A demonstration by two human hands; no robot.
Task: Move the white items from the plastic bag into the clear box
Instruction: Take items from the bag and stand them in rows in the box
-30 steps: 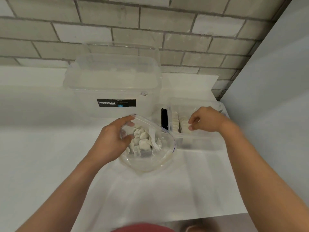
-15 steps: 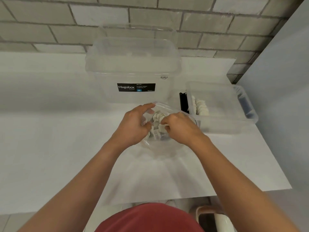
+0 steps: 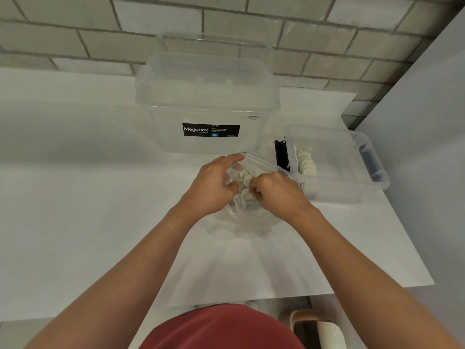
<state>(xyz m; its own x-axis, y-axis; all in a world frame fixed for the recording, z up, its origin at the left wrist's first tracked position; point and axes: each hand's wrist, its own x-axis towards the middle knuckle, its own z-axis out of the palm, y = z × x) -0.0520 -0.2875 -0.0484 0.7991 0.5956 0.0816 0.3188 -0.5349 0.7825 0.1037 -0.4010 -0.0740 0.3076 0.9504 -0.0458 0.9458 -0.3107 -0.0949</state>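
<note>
Clear plastic bag [image 3: 254, 219] sits frame centre; left hand [image 3: 214, 188] grips its rim to hold the mouth open, right hand [image 3: 275, 196] pinches white items [image 3: 245, 177] inside (clear box [image 3: 337, 195], partly filled, waits centre-right).

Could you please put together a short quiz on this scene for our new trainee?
1. True or false: some white items already lie in the box.
2. The right hand is: A in the bag, B in the box, C in neither.
3. Which hand grips the bag's rim?

Key: 1 true; 2 A; 3 the left hand.
</note>
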